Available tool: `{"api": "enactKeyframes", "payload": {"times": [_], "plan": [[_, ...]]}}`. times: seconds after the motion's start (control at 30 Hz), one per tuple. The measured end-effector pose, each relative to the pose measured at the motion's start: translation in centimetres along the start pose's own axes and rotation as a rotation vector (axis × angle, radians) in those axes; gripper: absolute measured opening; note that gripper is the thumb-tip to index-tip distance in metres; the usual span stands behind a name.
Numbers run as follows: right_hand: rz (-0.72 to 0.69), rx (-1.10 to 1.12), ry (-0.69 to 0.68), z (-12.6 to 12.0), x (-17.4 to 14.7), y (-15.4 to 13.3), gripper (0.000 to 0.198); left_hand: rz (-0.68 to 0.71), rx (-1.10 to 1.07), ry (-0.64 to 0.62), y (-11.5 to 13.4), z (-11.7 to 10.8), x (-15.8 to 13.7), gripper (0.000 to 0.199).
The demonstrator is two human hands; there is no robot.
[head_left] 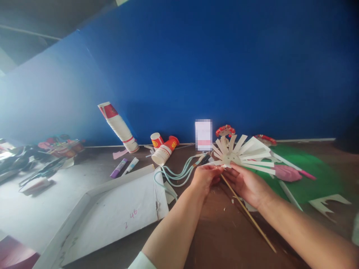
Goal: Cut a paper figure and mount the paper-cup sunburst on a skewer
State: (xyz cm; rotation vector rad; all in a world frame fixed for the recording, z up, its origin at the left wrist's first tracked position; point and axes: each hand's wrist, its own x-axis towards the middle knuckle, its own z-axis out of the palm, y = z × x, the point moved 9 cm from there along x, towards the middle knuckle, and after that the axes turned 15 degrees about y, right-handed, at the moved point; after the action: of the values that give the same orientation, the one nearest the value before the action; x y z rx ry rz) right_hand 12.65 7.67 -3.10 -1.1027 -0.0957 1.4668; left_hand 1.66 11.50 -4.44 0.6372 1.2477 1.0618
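Both my hands are on a white paper cup (230,158) whose sides are cut into strips that fan outward; a small face seems drawn on its round base. My left hand (206,177) pinches the lower left edge, its fingertips pressed together. From below and the right, my right hand (246,184) grips the same cup with curled fingers. A thin wooden stick (246,211) slants from between my hands down to the right; whether it is joined to the cup or only lies beneath cannot be told. Behind the cup stands a red-rimmed paper figure (225,130).
To the left lie a shallow white box (112,213), a purple glue stick (119,168) and a pale blue cable (182,173). A leaning stack of paper cups (120,129) and more cups (165,151) stand by the blue wall (210,67). A green sheet (314,175) lies right.
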Motion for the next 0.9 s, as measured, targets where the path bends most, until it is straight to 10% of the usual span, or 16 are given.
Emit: {"api": "enactKeyframes", "payload": {"times": [0.9], "plan": [[0.025,-0.022,0.007,0.2,0.1,0.3,0.029,-0.117,-0.101,-0.014,0.5,0.6,-1.4,0.009]]}}
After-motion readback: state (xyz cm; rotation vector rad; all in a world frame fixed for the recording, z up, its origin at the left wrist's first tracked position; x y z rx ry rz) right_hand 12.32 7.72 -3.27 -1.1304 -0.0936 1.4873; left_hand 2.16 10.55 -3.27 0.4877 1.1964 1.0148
